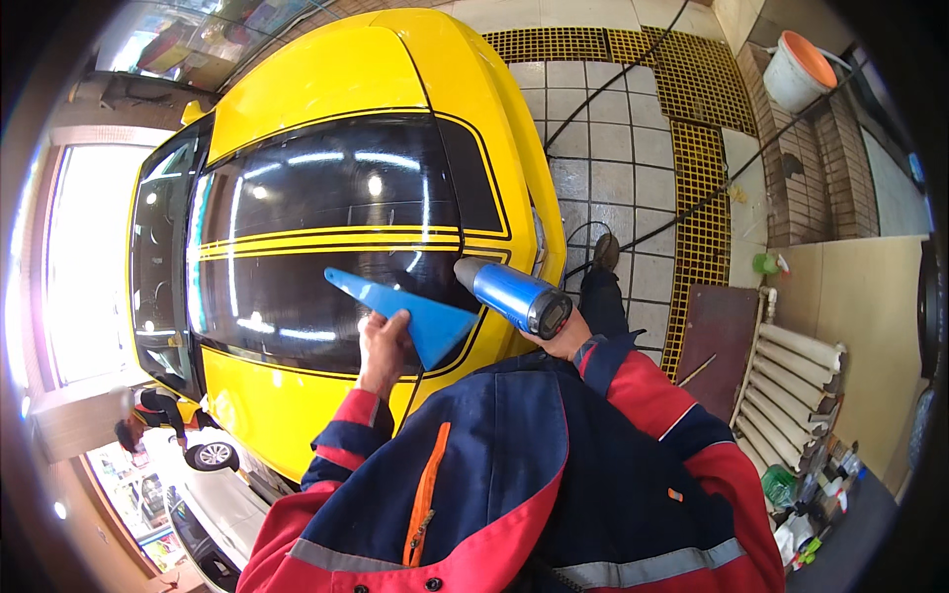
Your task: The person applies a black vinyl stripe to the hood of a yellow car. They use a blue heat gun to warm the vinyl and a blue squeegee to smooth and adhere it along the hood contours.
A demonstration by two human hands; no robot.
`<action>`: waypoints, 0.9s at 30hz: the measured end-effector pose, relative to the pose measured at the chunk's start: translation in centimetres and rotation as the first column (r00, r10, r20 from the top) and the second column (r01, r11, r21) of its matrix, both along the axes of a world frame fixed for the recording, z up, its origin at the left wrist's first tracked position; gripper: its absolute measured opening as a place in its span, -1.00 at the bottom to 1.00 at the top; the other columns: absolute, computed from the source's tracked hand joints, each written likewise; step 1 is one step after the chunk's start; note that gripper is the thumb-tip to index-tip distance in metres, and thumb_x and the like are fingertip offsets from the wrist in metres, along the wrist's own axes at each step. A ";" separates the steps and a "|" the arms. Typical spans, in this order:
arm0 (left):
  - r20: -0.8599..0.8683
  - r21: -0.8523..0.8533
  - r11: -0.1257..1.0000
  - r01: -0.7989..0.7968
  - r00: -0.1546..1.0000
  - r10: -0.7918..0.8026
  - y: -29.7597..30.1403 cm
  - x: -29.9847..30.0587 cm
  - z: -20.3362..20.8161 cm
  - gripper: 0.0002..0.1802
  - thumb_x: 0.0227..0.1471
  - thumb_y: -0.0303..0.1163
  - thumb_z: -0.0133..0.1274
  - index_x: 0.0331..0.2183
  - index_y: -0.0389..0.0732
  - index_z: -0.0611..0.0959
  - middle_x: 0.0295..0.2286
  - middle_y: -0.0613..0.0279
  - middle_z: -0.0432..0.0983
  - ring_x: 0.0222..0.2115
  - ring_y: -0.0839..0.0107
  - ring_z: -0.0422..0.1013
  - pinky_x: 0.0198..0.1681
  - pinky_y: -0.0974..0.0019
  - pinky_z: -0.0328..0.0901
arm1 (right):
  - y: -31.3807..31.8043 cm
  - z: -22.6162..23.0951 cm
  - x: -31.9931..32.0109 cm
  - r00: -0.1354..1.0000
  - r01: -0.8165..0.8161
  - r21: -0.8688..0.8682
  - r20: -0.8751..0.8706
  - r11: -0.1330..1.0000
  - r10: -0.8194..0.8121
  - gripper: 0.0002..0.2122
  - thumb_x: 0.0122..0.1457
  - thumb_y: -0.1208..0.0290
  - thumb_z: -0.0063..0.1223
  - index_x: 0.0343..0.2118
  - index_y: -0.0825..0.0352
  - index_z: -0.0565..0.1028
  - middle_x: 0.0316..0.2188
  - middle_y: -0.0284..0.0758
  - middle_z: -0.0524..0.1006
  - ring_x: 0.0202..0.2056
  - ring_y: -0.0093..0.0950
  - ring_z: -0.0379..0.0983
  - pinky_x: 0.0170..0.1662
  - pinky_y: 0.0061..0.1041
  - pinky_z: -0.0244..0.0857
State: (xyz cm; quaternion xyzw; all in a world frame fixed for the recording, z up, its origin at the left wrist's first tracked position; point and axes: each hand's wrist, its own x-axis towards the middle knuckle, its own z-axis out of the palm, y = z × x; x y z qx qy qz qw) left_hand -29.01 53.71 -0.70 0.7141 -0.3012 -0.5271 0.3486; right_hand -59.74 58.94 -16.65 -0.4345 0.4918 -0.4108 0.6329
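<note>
In my left hand (383, 348) is a flat blue triangular squeegee (420, 311), its long tip pointing away to the left over the hood. My right hand (565, 336) grips a blue heat gun (516, 295) with a grey nozzle; the fingers are mostly hidden behind its body. The nozzle end lies over the front edge of a yellow car's hood (326, 188), which carries glossy black panels and thin yellow stripes. Both tools appear just above the black panel (297, 287); whether the squeegee touches it I cannot tell.
A black cable (652, 232) runs across the tiled floor (613, 148) and yellow grating (702, 178) on the right. At the right stand a white bucket (791, 84) and a radiator (791, 385). Another person (163, 410) is beside a white car (217, 504) at the far left.
</note>
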 end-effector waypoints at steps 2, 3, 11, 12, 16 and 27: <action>-0.193 0.063 0.998 0.001 0.981 0.011 2.4 -0.7 0.3 -0.87 0.20 -0.51 0.23 -0.21 -0.21 0.62 -0.49 0.35 0.54 -0.60 0.59 0.35 -0.56 0.49 0.19 | 0.0 -0.2 0.2 0.997 0.029 0.012 0.072 1.000 -0.030 -0.40 -0.02 0.38 0.59 0.10 0.38 0.57 -0.01 -0.13 0.69 0.02 -0.28 0.65 0.12 -0.31 0.53; -0.222 0.091 0.995 0.030 0.975 -0.009 3.2 -1.3 0.4 -0.85 0.16 -0.52 0.26 -0.24 -0.22 0.60 -0.48 0.33 0.54 -0.62 0.56 0.35 -0.56 0.48 0.19 | 0.1 -0.2 0.4 0.987 0.049 0.037 0.153 0.998 -0.054 -0.41 -0.02 0.38 0.59 0.10 0.38 0.57 -0.01 -0.13 0.69 0.02 -0.27 0.65 0.12 -0.31 0.53; -0.291 0.239 0.850 0.470 0.869 -0.400 4.1 -5.2 2.1 -0.44 0.22 -0.52 0.02 0.25 -0.29 0.52 0.09 -0.08 0.61 0.13 0.11 0.55 0.37 0.07 0.33 | 0.4 -0.4 0.6 0.996 0.039 0.005 0.077 0.999 -0.040 -0.48 0.05 0.38 0.55 0.08 0.35 0.60 -0.02 -0.18 0.71 0.02 -0.33 0.65 0.13 -0.33 0.52; -0.260 0.238 0.842 0.484 0.867 -0.425 3.9 -5.4 2.2 -0.45 0.21 -0.52 0.03 0.23 -0.27 0.54 0.06 -0.05 0.61 0.11 0.12 0.55 0.34 0.08 0.34 | 0.5 -0.4 0.6 0.980 0.063 0.000 0.189 0.998 -0.062 -0.48 0.05 0.37 0.55 0.08 0.35 0.60 -0.02 -0.18 0.71 0.01 -0.33 0.65 0.13 -0.33 0.52; -0.082 0.205 0.819 0.536 0.843 -0.532 2.7 -4.6 2.2 -0.55 0.22 -0.49 0.08 0.15 -0.19 0.59 -0.07 0.05 0.63 0.02 0.17 0.57 0.23 0.12 0.41 | 0.7 -0.5 0.1 0.991 0.072 -0.044 0.114 0.996 -0.067 -0.47 0.04 0.36 0.56 0.09 0.34 0.60 -0.02 -0.18 0.71 0.01 -0.33 0.65 0.12 -0.34 0.53; 0.174 -0.016 0.944 0.330 0.930 -0.323 -4.2 0.3 -0.6 -0.42 0.35 -0.19 0.18 0.26 -0.25 0.50 0.01 0.02 0.56 -0.23 0.28 0.60 -0.32 0.30 0.60 | 1.0 -1.9 0.0 0.994 0.008 0.002 0.111 1.000 -0.008 -0.42 0.14 0.33 0.51 0.20 0.32 0.51 0.05 -0.19 0.67 0.10 -0.32 0.60 0.25 -0.30 0.44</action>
